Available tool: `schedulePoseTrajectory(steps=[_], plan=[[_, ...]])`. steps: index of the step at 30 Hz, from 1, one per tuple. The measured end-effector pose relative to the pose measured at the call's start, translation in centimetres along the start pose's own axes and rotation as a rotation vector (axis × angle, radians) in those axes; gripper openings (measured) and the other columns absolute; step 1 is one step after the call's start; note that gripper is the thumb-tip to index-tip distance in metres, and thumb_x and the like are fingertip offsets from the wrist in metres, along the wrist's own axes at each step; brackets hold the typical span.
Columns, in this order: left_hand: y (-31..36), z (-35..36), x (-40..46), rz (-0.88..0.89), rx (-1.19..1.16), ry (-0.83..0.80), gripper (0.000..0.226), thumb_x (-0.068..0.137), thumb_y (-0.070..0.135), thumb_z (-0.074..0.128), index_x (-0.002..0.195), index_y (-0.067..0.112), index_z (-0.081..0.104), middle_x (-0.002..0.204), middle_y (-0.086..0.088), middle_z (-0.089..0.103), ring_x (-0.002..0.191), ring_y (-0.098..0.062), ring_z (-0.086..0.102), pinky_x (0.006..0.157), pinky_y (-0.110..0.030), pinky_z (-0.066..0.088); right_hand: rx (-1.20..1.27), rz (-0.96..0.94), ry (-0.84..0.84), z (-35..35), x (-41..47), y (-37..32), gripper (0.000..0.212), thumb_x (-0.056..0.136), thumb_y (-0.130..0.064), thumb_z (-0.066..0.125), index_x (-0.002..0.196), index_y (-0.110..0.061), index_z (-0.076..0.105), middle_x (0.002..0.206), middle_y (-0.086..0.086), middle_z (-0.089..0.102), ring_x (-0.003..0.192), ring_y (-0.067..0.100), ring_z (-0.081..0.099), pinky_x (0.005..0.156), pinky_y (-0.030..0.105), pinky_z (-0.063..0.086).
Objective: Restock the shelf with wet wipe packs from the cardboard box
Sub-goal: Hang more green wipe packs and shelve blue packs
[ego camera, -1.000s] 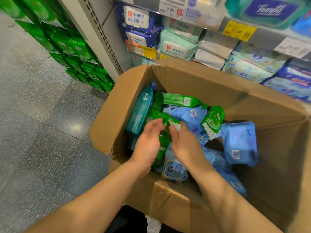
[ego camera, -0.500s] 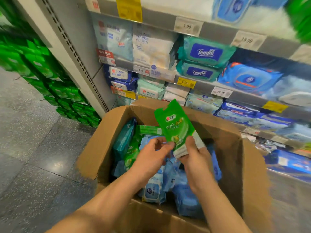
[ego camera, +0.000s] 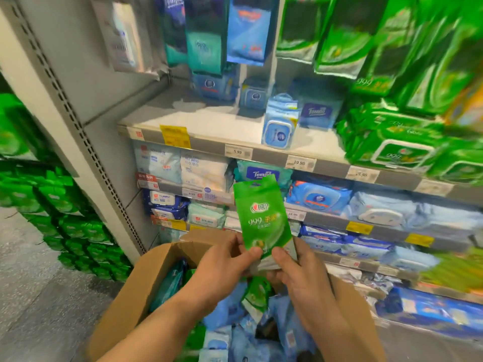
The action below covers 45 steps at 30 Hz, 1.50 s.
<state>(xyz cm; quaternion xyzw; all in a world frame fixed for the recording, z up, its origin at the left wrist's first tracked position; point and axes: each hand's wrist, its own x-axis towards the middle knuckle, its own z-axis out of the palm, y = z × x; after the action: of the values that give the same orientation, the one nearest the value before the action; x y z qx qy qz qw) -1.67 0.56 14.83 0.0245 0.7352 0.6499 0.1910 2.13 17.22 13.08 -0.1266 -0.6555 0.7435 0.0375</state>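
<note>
You hold one green wet wipe pack (ego camera: 262, 218) upright above the cardboard box (ego camera: 136, 296), both hands at its lower edge. Your left hand (ego camera: 224, 265) pinches the bottom left corner, thumb on the front face; your right hand (ego camera: 298, 270) pinches the bottom right, thumb pressed on the front, fingers curled behind (each grip is closed on the pack, neither spread).

The pack stands in front of the middle shelves, its top edge overlapping a teal Tempo pack (ego camera: 264, 173). Print on it reads "999".

In the box below: a heap of blue packs (ego camera: 235, 338), too jumbled and blurred to count, at least one more small green pack (ego camera: 257, 296) and one teal pack (ego camera: 170, 283) standing against the left wall.

The upper shelf (ego camera: 209, 121) carries one light blue lidded pack (ego camera: 278, 126) standing near its front edge, one blue Tempo pack (ego camera: 317, 111) just behind it, and large green lidded packs (ego camera: 397, 147) at the right. Three white price tags (ego camera: 237, 152) read along its front strip, plus one yellow tag (ego camera: 175, 135).

Stacked green packs (ego camera: 65, 205) fill the rack to the left, across the grey upright (ego camera: 86, 142).
</note>
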Motion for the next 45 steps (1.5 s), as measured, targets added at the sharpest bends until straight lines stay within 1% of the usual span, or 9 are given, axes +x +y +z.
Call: schedulePoseTrajectory(steps=[3, 9, 15, 19, 25, 27, 30, 38, 45], plan=[[2.4, -0.4, 0.4, 0.033, -0.037, -0.045, 0.03, 0.081, 0.048, 0.08, 0.102, 0.029, 0.071, 0.095, -0.008, 0.076, 0.098, -0.034, 0.073, 0.094, -0.059, 0.057, -0.076, 0.011, 0.008, -0.2, 0.7, -2.1, 0.011, 0.103, -0.013, 0.056, 0.107, -0.011, 0.066, 0.091, 0.017, 0.074, 0.068, 0.026, 0.066, 0.06, 0.034, 0.053], [7.5, -0.4, 2.1, 0.119, -0.092, -0.162, 0.025, 0.1, 0.015, 0.065, 0.122, 0.007, 0.057, 0.101, -0.011, 0.079, 0.082, -0.025, 0.075, 0.081, -0.044, 0.062, -0.36, -0.14, -0.033, -1.5, 2.4, -8.0, 0.02, 0.106, -0.027, 0.048, 0.097, -0.023, 0.065, 0.069, 0.005, 0.068, 0.056, 0.016, 0.057, 0.057, 0.033, 0.05], [12.1, 0.2, 4.1, 0.189, -0.094, -0.158, 0.022, 0.1, 0.024, 0.066, 0.121, 0.018, 0.061, 0.064, 0.01, 0.068, 0.061, -0.016, 0.067, 0.09, -0.054, 0.06, -0.288, -0.177, -0.021, -2.0, 3.5, -12.5, 0.02, 0.108, -0.029, 0.047, 0.107, -0.031, 0.066, 0.064, -0.001, 0.058, 0.056, 0.012, 0.05, 0.055, 0.026, 0.041], [15.5, -0.3, 5.3, 0.294, -0.01, -0.131, 0.022, 0.101, 0.028, 0.065, 0.121, 0.019, 0.061, 0.065, 0.007, 0.069, 0.059, -0.018, 0.066, 0.065, -0.03, 0.055, -0.299, -0.196, -0.029, -2.0, 5.0, -15.2, 0.022, 0.109, -0.028, 0.042, 0.113, -0.029, 0.063, 0.065, 0.003, 0.06, 0.055, 0.014, 0.051, 0.058, 0.023, 0.045], [19.7, -1.6, 8.2, 0.371, 0.121, -0.109, 0.021, 0.101, 0.042, 0.062, 0.115, 0.026, 0.06, 0.057, -0.004, 0.063, 0.059, -0.024, 0.062, 0.066, -0.031, 0.045, -0.33, -0.291, -0.052, -1.2, 7.8, -18.8, 0.027, 0.109, -0.031, 0.04, 0.095, -0.04, 0.061, 0.065, -0.001, 0.059, 0.058, 0.016, 0.051, 0.058, 0.026, 0.043], [21.2, -2.0, 9.2, 0.372, 0.114, -0.11, 0.023, 0.101, 0.04, 0.062, 0.115, 0.022, 0.06, 0.055, -0.003, 0.062, 0.065, -0.035, 0.066, 0.061, -0.028, 0.046, -0.312, -0.324, -0.041, -0.6, 8.9, -20.2, 0.023, 0.109, -0.029, 0.042, 0.099, -0.033, 0.062, 0.064, -0.001, 0.055, 0.055, 0.013, 0.049, 0.055, 0.028, 0.043], [23.8, -2.4, 10.8, 0.393, 0.077, -0.141, 0.025, 0.103, 0.032, 0.061, 0.116, 0.011, 0.058, 0.059, -0.002, 0.062, 0.054, -0.021, 0.059, 0.054, -0.025, 0.048, -0.263, -0.34, -0.015, 0.1, 10.7, -22.5, 0.02, 0.109, -0.026, 0.044, 0.105, -0.017, 0.061, 0.068, 0.0, 0.051, 0.05, 0.007, 0.047, 0.049, 0.025, 0.039], [29.3, -2.7, 13.6, 0.432, 0.045, -0.149, 0.029, 0.103, 0.035, 0.061, 0.117, 0.011, 0.053, 0.065, -0.003, 0.054, 0.053, -0.014, 0.059, 0.075, -0.044, 0.057, -0.222, -0.397, 0.044, 0.9, 14.8, -27.3, 0.019, 0.109, -0.027, 0.046, 0.106, -0.011, 0.056, 0.069, 0.002, 0.051, 0.055, 0.012, 0.046, 0.051, 0.03, 0.036], [29.3, -2.9, 14.9, 0.525, 0.136, -0.084, 0.035, 0.101, 0.041, 0.062, 0.123, 0.015, 0.052, 0.057, 0.008, 0.051, 0.061, -0.014, 0.062, 0.071, -0.036, 0.057, -0.22, -0.434, 0.04, 0.5, 16.4, -27.0, 0.02, 0.109, -0.028, 0.046, 0.128, -0.022, 0.043, 0.054, -0.014, 0.055, 0.06, 0.017, 0.048, 0.057, 0.034, 0.04]])
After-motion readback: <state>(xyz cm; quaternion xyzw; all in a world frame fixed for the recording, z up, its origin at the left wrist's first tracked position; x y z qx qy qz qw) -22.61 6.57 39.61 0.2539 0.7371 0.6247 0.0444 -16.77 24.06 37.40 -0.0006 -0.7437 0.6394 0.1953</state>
